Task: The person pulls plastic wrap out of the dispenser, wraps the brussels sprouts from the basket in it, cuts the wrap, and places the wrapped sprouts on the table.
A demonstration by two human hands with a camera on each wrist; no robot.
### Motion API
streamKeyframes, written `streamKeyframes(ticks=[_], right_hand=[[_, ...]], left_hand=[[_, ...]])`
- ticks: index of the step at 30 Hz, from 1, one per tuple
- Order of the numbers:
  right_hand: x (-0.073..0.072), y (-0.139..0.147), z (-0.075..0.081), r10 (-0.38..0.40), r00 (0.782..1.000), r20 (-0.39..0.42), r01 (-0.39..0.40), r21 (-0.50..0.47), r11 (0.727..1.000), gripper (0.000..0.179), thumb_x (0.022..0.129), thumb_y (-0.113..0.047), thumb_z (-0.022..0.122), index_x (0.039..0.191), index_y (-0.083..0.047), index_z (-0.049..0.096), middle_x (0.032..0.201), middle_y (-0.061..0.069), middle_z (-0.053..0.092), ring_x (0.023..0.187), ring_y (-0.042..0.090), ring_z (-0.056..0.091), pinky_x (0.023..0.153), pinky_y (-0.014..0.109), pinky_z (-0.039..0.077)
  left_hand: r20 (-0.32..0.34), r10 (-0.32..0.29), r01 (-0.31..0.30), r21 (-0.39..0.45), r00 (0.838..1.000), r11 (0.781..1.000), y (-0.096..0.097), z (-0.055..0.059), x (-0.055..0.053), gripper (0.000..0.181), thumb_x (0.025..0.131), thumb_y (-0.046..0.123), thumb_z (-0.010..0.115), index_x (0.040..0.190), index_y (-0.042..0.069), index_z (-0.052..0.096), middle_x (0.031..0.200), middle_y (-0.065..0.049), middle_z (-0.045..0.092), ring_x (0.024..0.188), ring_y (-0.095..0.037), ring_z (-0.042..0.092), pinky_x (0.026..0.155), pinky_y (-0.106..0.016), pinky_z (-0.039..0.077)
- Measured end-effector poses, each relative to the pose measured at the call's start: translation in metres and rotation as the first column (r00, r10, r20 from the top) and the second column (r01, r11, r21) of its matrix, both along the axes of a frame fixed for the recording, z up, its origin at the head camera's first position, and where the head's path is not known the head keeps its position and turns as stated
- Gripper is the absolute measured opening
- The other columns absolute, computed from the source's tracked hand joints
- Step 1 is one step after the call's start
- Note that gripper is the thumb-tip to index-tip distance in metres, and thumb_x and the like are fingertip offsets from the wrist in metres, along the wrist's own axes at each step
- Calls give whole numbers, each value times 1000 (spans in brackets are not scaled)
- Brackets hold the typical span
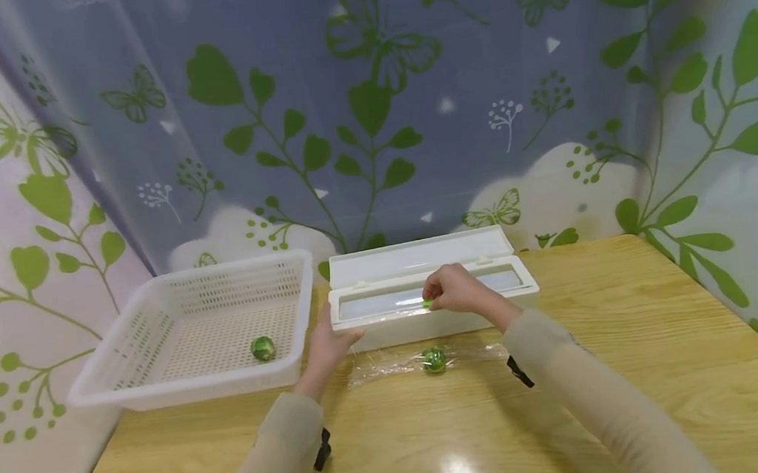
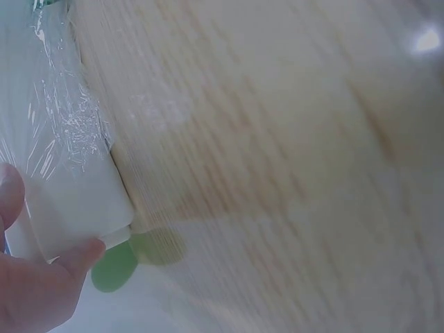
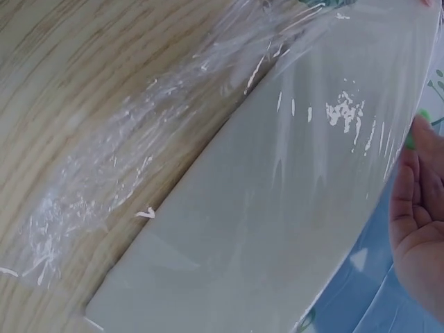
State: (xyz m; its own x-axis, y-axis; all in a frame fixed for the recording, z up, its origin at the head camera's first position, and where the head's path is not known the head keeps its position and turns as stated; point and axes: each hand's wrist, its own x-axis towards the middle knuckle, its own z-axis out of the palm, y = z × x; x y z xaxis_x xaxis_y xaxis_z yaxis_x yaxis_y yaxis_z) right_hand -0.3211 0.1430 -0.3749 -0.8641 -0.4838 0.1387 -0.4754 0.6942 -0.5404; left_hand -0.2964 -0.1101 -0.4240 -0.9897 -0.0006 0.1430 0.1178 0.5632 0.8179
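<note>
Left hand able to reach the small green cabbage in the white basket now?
Probably yes: the left hand is beside the open-topped white basket, only its right wall between it and the small green cabbage. It'd have to release the cling film dispenser.

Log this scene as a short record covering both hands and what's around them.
Left hand: holds the left end of a long white box
Right hand: pinches a small bright-green tab at the box's front rim
White hinged lid: open
Clear plastic film: crumpled on the wooden table, with a round leafy green ball
White perforated basket: holds a similar ball
</note>
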Motion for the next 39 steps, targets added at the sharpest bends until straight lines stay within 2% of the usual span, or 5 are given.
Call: streamKeyframes(ticks=[9, 17, 29, 34, 39], right_hand=[[4, 9, 3, -23, 1000, 20, 23, 5, 1000, 10, 72, -1, 70, 82, -3, 66, 76, 2, 63, 72, 16, 58, 66, 27, 48], [5, 29, 6, -36, 999, 5, 35, 77, 996, 11, 71, 1, 69, 80, -3, 65, 75, 2, 62, 72, 17, 57, 67, 29, 48], [7, 58, 5, -81, 997, 1, 80, 93, 992, 11, 71, 1, 69, 80, -3, 65, 75, 2, 61, 72, 17, 57, 67, 31, 48], [7, 68, 4, -89, 995, -32, 92, 90, 992, 11, 70, 2, 70, 78, -3, 65, 74, 3, 61, 72, 19, 57, 67, 32, 48], [7, 73, 2, -93, 996, -7, 93, 66, 993, 11, 71, 2, 69, 79, -2, 65, 75, 3, 60, 72, 19, 56, 67, 32, 48]], left_hand=[[7, 2, -2, 3, 1000, 1000, 0, -2, 0, 84, 73, 11, 71, 137, -2, 19, 132, -26, 35, 118, -40, 34, 97, -46, 27], [17, -12, 12, 4, 1000, 1000, 5, -1, -1, 85, 74, 13, 71, 138, -2, 17, 132, -26, 34, 119, -40, 34, 97, -46, 27], [45, -18, 18, 0, 999, 1000, 3, -1, 2, 85, 75, 13, 70, 137, -6, 14, 137, -27, 24, 123, -40, 26, 100, -46, 22], [32, 1, -1, -5, 999, 1000, 2, -1, -1, 85, 75, 12, 70, 137, -5, 15, 136, -26, 26, 122, -40, 27, 100, -46, 22], [35, 4, -3, -19, 999, 1000, 0, 1, -1, 85, 75, 12, 70, 137, -6, 15, 136, -27, 25, 123, -40, 27, 100, -45, 22]])
